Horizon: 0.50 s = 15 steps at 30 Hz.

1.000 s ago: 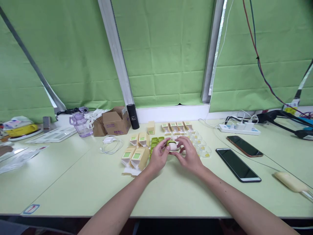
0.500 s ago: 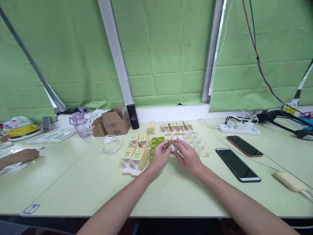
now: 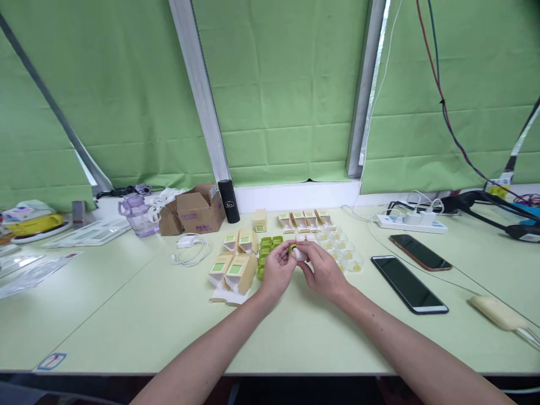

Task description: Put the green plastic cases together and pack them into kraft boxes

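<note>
Over the middle of the table, my left hand (image 3: 277, 270) and my right hand (image 3: 325, 271) meet with fingertips pinched together. Between them is a small white rounded piece (image 3: 300, 255), with a small green cup (image 3: 292, 247) against its left end. My left fingers grip the green side and my right fingers the white side; my fingers partly hide where the two meet. Several green cups (image 3: 265, 249) lie in rows just left of my hands. A few white pieces (image 3: 311, 238) show behind my fingers. Clear domed cases with yellow centres (image 3: 346, 247) spread out to the right.
Small open cartons (image 3: 240, 269) lie at left, more cartons (image 3: 311, 218) at the back. Behind are a cardboard box (image 3: 200, 211), a black cylinder (image 3: 229, 201) and a purple jug (image 3: 137, 215). Two phones (image 3: 409, 284), a power strip (image 3: 411, 223) and cables occupy the right.
Another person's hand at the far left has gone out of view. My hands stay in nearly the same place, still holding the white and green pieces together.
</note>
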Each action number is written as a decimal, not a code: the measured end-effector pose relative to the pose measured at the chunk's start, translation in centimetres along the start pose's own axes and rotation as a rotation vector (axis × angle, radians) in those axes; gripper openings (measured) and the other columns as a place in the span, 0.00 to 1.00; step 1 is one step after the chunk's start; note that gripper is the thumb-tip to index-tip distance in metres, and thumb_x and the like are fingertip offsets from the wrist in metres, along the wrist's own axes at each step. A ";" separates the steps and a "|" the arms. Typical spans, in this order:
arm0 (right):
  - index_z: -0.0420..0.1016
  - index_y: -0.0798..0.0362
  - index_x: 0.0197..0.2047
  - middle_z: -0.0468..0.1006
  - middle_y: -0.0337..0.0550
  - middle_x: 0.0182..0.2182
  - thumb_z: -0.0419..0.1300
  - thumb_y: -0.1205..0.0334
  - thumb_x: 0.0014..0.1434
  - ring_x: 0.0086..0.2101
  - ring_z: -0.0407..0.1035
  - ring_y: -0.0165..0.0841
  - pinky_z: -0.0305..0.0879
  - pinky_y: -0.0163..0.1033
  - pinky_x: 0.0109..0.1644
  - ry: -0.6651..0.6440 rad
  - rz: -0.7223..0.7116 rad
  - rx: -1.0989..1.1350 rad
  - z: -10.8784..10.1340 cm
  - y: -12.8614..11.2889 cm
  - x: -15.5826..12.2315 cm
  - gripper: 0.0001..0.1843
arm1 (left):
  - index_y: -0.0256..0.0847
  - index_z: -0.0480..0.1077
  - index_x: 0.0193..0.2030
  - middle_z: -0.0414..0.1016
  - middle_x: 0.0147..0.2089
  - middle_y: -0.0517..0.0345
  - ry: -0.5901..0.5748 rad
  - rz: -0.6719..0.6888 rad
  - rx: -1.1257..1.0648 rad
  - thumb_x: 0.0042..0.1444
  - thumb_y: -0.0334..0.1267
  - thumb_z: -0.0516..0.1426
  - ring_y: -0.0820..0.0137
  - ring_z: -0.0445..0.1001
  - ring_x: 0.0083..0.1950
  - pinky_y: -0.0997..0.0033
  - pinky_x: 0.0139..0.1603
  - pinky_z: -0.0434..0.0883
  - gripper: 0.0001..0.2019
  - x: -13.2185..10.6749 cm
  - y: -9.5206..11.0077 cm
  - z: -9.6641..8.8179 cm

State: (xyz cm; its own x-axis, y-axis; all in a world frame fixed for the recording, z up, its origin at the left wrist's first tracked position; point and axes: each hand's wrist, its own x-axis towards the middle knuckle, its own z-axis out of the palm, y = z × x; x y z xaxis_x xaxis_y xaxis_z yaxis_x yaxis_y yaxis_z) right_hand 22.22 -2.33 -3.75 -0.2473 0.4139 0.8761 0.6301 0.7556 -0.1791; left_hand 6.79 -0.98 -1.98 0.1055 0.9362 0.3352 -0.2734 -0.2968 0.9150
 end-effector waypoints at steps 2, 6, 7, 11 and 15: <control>0.70 0.50 0.62 0.82 0.56 0.53 0.58 0.69 0.72 0.54 0.79 0.47 0.83 0.54 0.55 0.004 -0.008 -0.004 0.0 0.0 0.0 0.17 | 0.36 0.80 0.53 0.86 0.54 0.44 -0.008 -0.010 0.005 0.54 0.36 0.70 0.58 0.85 0.57 0.59 0.61 0.81 0.19 0.0 0.1 0.0; 0.69 0.50 0.63 0.82 0.56 0.53 0.57 0.70 0.72 0.55 0.79 0.47 0.83 0.55 0.56 0.016 -0.018 -0.020 0.0 -0.1 0.1 0.18 | 0.37 0.80 0.53 0.86 0.54 0.44 0.000 0.016 0.011 0.55 0.36 0.70 0.59 0.85 0.57 0.60 0.62 0.80 0.19 0.0 -0.1 0.0; 0.69 0.49 0.63 0.82 0.56 0.53 0.57 0.70 0.72 0.54 0.79 0.48 0.83 0.55 0.56 0.024 -0.022 -0.027 0.0 -0.1 0.1 0.18 | 0.37 0.80 0.53 0.86 0.54 0.44 0.002 0.027 0.012 0.55 0.36 0.70 0.59 0.84 0.57 0.60 0.62 0.80 0.19 0.0 -0.2 0.0; 0.70 0.50 0.63 0.82 0.56 0.53 0.56 0.70 0.72 0.54 0.80 0.47 0.83 0.56 0.55 0.032 -0.040 -0.043 0.1 -0.1 0.1 0.18 | 0.37 0.79 0.54 0.85 0.55 0.44 -0.009 0.060 0.021 0.56 0.36 0.69 0.59 0.84 0.59 0.59 0.65 0.78 0.18 0.0 -0.5 -0.1; 0.70 0.49 0.63 0.82 0.56 0.56 0.58 0.68 0.73 0.56 0.79 0.47 0.82 0.56 0.58 0.010 -0.019 -0.036 0.0 0.0 -0.1 0.18 | 0.37 0.79 0.55 0.85 0.57 0.43 -0.053 0.053 0.038 0.59 0.38 0.68 0.56 0.82 0.62 0.57 0.66 0.78 0.18 0.0 -0.4 -0.4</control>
State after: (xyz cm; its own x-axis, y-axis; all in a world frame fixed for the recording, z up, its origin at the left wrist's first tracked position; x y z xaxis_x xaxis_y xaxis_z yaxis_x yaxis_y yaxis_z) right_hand 22.23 -2.39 -3.78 -0.2524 0.3945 0.8835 0.6513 0.7446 -0.1464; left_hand 6.48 -0.80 -2.46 0.1428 0.9078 0.3943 -0.2435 -0.3539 0.9030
